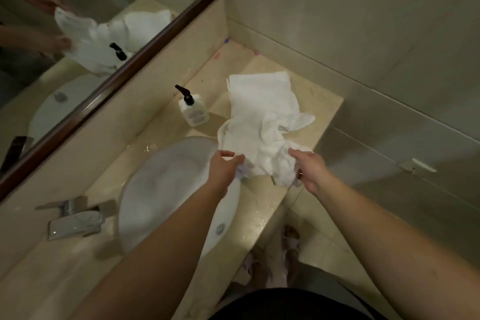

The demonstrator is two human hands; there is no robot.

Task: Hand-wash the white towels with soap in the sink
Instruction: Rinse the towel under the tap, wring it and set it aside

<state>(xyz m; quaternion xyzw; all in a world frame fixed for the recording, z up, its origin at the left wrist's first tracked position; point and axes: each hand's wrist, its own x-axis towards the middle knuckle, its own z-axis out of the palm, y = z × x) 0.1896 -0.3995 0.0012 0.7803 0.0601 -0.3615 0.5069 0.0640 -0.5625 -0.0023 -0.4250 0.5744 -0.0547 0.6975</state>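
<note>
A crumpled white towel (257,148) hangs between my two hands above the counter, just right of the sink (161,184). My left hand (224,167) pinches its left edge, and my right hand (310,169) grips its bunched right side. Behind it, a second white towel (259,91) lies flat on the beige counter. A white soap bottle (193,109) with a black pump stands at the back beside the towels. The white oval basin holds no towel.
A chrome faucet (75,218) sits left of the basin. A dark-framed mirror (111,21) runs along the back wall. Tiled wall closes off the counter (322,101) on the right. Water drops lie on the counter's front edge. My feet show on the floor below.
</note>
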